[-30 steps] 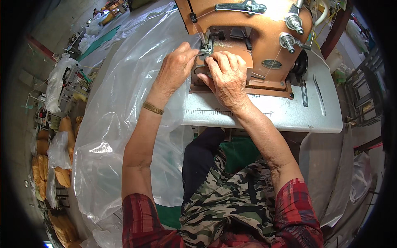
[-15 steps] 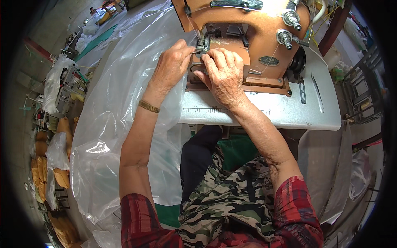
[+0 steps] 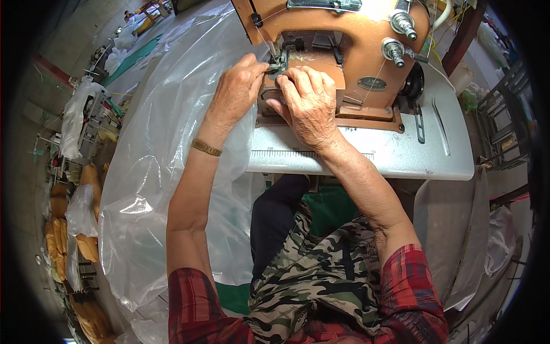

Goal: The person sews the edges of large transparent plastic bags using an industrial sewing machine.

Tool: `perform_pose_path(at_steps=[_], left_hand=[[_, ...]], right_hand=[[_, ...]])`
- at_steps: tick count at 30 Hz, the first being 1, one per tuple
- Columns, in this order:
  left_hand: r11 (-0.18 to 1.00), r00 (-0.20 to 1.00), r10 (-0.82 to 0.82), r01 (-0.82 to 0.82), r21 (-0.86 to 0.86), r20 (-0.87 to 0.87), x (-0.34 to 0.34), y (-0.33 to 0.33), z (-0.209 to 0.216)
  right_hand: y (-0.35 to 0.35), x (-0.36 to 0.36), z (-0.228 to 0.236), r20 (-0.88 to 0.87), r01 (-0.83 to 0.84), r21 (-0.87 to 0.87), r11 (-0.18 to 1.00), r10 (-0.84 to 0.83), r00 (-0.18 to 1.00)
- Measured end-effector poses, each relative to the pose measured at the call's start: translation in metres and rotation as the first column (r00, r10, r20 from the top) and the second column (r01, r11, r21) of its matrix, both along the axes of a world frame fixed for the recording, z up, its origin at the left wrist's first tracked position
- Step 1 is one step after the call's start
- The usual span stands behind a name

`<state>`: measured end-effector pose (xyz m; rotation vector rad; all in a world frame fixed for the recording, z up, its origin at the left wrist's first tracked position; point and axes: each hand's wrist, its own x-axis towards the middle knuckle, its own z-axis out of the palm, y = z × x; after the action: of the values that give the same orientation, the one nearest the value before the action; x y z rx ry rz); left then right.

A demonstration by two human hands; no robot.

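Observation:
An orange-brown sewing machine (image 3: 366, 51) stands at the upper middle, with its needle and presser foot (image 3: 276, 62) just beyond my hands. My left hand (image 3: 238, 86), a gold-coloured watch (image 3: 207, 147) on its wrist, is closed in a pinch beside the presser foot. What lies between its fingertips is too small to make out. My right hand (image 3: 312, 100) rests with bent fingers on the machine's front plate, its thumb apart from the forefinger. A large clear plastic sheet (image 3: 166, 132) drapes over the table's left side, under my left forearm, and hangs down toward my lap.
Tweezers (image 3: 441, 127) and a dark slotted metal piece (image 3: 420, 123) lie on the pale table (image 3: 401, 155) at right. Thread runs from the tension knobs (image 3: 395, 53). More plastic sheeting (image 3: 447, 235) hangs at the right. Brown bundles (image 3: 86, 246) lie far left.
The view has shifted slightly, so the machine appears a little further left. My hands keep nearly the same pose by the presser foot.

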<state>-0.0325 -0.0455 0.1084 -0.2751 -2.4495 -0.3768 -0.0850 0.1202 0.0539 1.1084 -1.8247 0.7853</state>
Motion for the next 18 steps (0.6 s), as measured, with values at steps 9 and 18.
perform_pose_path(at_steps=[9, 18], left_hand=[[0.996, 0.996, 0.072, -0.075, -0.05, -0.055, 0.002, 0.008, 0.002], [0.937, 0.942, 0.303, -0.322, -0.134, -0.148, 0.117, 0.108, 0.035]], right_hand=[[0.002, -0.002, 0.003, -0.025, 0.01, 0.021, 1.0, -0.01, 1.0], [0.0, 0.002, 0.001, -0.092, 0.017, -0.007, 1.0, -0.017, 0.996]])
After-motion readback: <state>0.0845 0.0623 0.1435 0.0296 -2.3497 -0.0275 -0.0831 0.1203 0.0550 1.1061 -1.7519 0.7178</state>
